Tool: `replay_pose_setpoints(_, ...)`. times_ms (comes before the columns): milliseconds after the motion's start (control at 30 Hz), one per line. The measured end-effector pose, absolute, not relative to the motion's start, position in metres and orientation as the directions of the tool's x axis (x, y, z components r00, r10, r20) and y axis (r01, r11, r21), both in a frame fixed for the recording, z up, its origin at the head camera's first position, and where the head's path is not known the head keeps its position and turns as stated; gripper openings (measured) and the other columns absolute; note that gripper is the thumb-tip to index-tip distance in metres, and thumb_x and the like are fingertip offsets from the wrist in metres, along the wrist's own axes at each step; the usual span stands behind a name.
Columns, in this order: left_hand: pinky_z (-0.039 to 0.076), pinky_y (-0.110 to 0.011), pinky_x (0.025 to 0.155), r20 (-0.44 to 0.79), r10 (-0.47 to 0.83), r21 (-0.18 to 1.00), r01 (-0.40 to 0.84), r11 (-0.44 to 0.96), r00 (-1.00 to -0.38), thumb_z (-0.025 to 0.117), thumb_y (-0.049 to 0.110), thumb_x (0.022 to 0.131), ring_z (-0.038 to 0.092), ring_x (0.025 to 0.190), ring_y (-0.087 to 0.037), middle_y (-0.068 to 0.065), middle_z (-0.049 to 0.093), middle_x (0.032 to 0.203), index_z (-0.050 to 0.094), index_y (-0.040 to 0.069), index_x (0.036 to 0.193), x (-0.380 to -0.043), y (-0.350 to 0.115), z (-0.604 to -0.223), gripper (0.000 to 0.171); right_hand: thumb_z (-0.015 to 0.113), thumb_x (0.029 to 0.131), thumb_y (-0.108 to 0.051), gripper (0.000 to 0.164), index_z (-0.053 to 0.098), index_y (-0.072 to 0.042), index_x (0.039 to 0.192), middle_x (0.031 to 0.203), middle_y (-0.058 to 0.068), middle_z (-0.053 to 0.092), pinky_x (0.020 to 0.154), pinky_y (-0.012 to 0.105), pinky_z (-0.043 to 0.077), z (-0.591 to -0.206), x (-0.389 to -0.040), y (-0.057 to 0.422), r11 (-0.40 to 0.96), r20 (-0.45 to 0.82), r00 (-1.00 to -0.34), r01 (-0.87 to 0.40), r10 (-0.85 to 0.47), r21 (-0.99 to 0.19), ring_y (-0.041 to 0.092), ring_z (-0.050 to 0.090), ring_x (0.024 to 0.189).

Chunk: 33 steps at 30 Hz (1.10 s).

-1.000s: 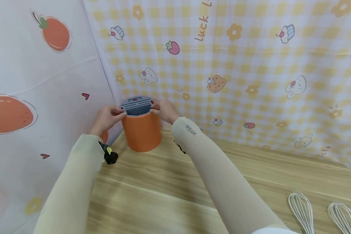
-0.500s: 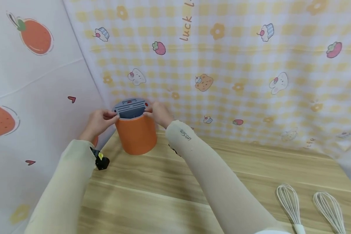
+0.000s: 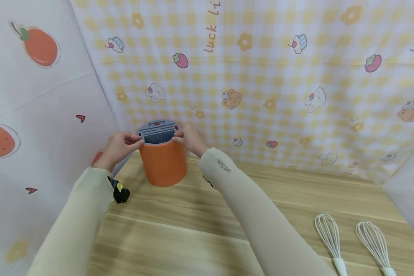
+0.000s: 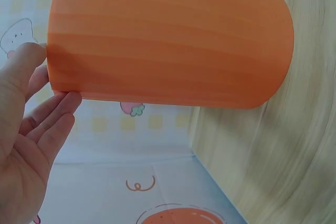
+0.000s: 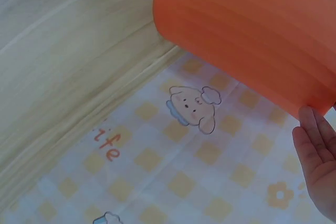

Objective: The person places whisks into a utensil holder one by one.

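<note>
A round orange knife holder (image 3: 163, 165) with a slotted grey top (image 3: 156, 130) stands upright on the wood-grain table, near the wall corner. One wide opening in its top faces me. My left hand (image 3: 120, 147) pinches the left side of the rim; in the left wrist view, the thumb and fingers of that hand (image 4: 31, 124) are at the holder's upper end. On the opposite side my right hand (image 3: 192, 140) pinches the rim, its thumb toward me. Only part of the right hand (image 5: 320, 166) shows in the right wrist view, fingers against the orange wall.
Two whisks with white handles, a nearer one (image 3: 328, 235) and one farther right (image 3: 373, 241), lie at the table's right front. A checked cloth (image 3: 262, 126) hangs behind, and a white printed cloth (image 3: 55, 96) on the left. The table (image 3: 179, 214) spreads out before me.
The head view has turned rightward, bringing more of the whisks in. Against the wall prints, the knife holder and both hands appear shifted slightly right and nearer. Both hands keep their hold on the rim.
</note>
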State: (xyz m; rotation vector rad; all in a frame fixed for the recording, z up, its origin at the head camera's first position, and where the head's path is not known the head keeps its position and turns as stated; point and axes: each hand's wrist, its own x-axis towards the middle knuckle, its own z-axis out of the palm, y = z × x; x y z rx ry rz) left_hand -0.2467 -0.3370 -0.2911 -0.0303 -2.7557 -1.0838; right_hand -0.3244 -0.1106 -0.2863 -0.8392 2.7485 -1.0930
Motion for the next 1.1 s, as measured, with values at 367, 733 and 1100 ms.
replay_pose_setpoints(367, 0.053, -0.038, 0.078, 0.206, 0.022, 0.676, 0.158, 0.72, -0.978, 0.06, 0.026, 0.089, 0.059, 0.094, -0.03, -0.019, 0.059, 0.108, 0.062, -0.003, 0.112, -0.241, -0.31, -0.291, 0.037, 0.066, 0.084, -0.026, 0.023, 0.072, -0.011, 0.101, 0.106, 0.0, 0.067, 0.075, 0.021, 0.051, -0.289, -0.308, -0.073, 0.592, 0.158, -0.862, -0.452, -0.481, -0.667, 0.012, 0.06, 0.098)
replay_pose_setpoints(733, 0.054, -0.03, 0.072, 0.235, 0.067, 0.686, 0.214, 0.695, -0.97, 0.061, 0.023, 0.089, 0.06, 0.091, -0.03, -0.018, 0.061, 0.102, 0.064, -0.003, 0.11, -0.232, -0.284, -0.294, 0.034, 0.069, 0.083, -0.024, 0.023, 0.072, -0.009, 0.1, 0.104, 0.002, 0.067, 0.073, 0.021, 0.051, -0.293, -0.294, -0.042, 0.559, 0.216, -0.854, -0.48, -0.473, -0.676, 0.014, 0.06, 0.097)
replay_pose_setpoints(1100, 0.054, -0.037, 0.073, 0.299, 0.132, 0.695, 0.31, 0.649, -0.945, 0.065, 0.019, 0.086, 0.062, 0.088, -0.03, -0.019, 0.063, 0.102, 0.066, -0.004, 0.107, -0.236, -0.26, -0.302, 0.031, 0.067, 0.084, -0.027, 0.023, 0.072, -0.011, 0.1, 0.106, 0.003, 0.066, 0.072, 0.025, 0.053, -0.296, -0.276, -0.006, 0.601, 0.217, -0.866, -0.473, -0.45, -0.644, 0.014, 0.062, 0.093)
